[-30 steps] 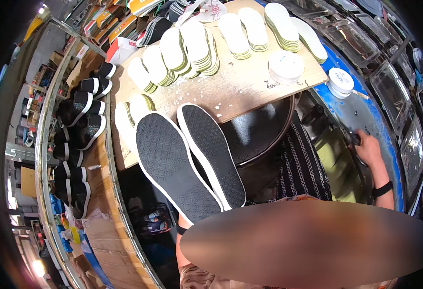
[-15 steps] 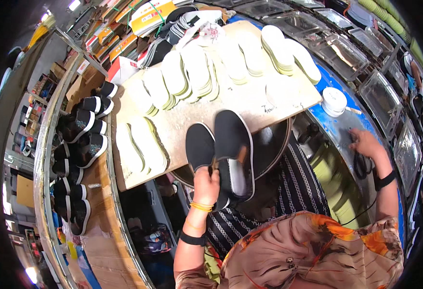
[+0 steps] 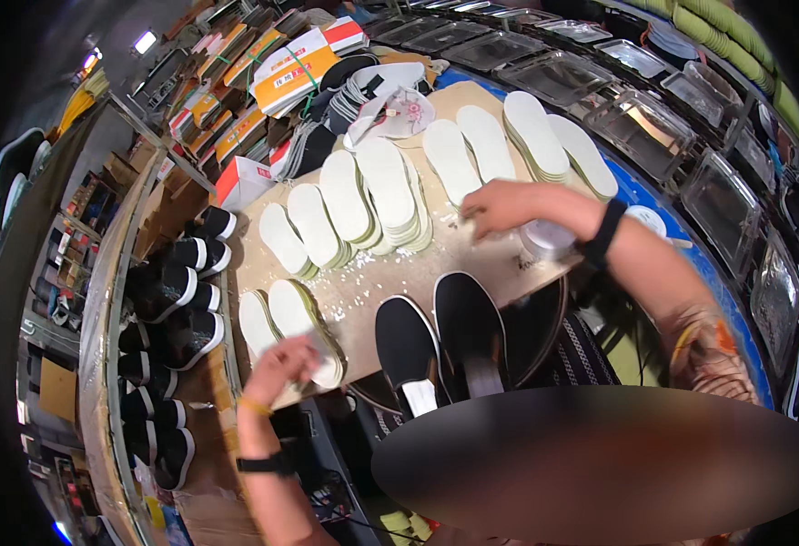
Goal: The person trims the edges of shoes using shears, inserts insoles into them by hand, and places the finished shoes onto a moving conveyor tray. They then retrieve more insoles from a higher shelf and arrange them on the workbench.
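Observation:
Two black slip-on shoes with white sole edges, a left-hand shoe (image 3: 406, 337) and a right-hand shoe (image 3: 469, 318), stand side by side at the board's near edge, toes pointing away. Pale linings show in their openings. My left hand (image 3: 283, 366), smeared by motion, is at the heel end of a small stack of white insoles (image 3: 292, 309); whether it grips one cannot be made out. My right hand (image 3: 501, 207) hovers over the board beside a white insole (image 3: 451, 159), fingers loosely bent and apart. More white insole stacks (image 3: 386, 177) lie in a row across the board.
The tan board (image 3: 390, 278) carries white specks. A round white tub (image 3: 547, 238) is by my right wrist, and another white container (image 3: 645, 218) sits on the blue surface. Black shoes (image 3: 176, 287) line the left shelf. Clear plastic trays (image 3: 641, 118) fill the right; boxes (image 3: 304, 68) are stacked behind.
My left hand has released the shoes and moved left to the insoles. My right hand has come from the blue surface to over the board. The shoes appear lower in view.

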Motion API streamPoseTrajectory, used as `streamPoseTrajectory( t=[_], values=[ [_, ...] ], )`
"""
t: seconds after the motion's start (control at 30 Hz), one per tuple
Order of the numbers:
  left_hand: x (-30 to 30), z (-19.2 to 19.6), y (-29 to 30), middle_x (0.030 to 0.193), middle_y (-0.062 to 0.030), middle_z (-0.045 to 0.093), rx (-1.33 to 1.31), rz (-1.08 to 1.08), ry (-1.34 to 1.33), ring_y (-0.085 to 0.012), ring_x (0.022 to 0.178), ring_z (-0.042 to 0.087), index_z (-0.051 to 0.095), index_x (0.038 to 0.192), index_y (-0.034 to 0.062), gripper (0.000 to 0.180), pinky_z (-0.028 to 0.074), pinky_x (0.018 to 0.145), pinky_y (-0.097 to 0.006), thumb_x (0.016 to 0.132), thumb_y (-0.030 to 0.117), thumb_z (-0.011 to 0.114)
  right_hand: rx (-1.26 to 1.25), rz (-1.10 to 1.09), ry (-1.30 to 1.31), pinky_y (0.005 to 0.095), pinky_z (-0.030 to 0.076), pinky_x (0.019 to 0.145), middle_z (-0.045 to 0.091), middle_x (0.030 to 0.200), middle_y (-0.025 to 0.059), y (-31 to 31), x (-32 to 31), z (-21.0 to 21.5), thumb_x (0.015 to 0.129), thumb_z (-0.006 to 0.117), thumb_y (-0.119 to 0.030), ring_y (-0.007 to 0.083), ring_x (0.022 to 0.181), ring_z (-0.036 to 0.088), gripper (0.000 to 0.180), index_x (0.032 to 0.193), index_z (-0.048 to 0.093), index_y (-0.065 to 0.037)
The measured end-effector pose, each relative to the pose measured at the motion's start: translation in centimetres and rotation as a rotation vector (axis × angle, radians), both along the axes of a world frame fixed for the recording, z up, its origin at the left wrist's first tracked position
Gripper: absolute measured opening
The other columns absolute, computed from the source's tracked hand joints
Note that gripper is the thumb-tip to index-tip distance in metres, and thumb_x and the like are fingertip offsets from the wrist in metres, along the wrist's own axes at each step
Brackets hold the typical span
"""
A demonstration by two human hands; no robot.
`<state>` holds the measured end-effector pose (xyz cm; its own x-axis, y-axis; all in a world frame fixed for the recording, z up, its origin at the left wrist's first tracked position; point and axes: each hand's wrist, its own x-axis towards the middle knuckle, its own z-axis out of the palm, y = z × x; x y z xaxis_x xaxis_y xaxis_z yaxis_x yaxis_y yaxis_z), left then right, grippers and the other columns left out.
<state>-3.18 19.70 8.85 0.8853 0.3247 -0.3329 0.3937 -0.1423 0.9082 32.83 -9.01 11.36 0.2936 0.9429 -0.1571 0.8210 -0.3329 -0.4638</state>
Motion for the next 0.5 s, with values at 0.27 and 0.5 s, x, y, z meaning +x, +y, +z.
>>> streamPoseTrajectory(
  t=[0.27,0.5],
  values=[
    [14.0,-3.3,4.8,0.107,-0.0156,0.057,0.751,0.263,-0.34,-0.0248,0.095,0.056,0.052,0.113,-0.0016,0.046,0.045,0.081,-0.032,0.077,0.026,0.064,0.371,0.001,-0.393,0.0399,0.046,0.075,0.057,0.089,0.0136,12.2,-0.9,-5.4,0.064,0.062,-0.019,0.0299,0.088,0.056,0.025,0.085,0.061,-0.005],
    [23.8,-4.0,-0.5,0.109,-0.0187,0.054,1.221,-0.056,-0.357,-0.0335,0.105,0.049,0.056,0.106,0.0003,0.042,0.039,0.091,-0.038,0.075,0.027,0.064,0.387,0.031,-0.323,0.0389,0.047,0.074,0.058,0.087,0.0131,11.8,0.9,-6.7,0.068,0.063,-0.02,0.0296,0.086,0.057,0.02,0.08,0.062,-0.004]
  ],
)
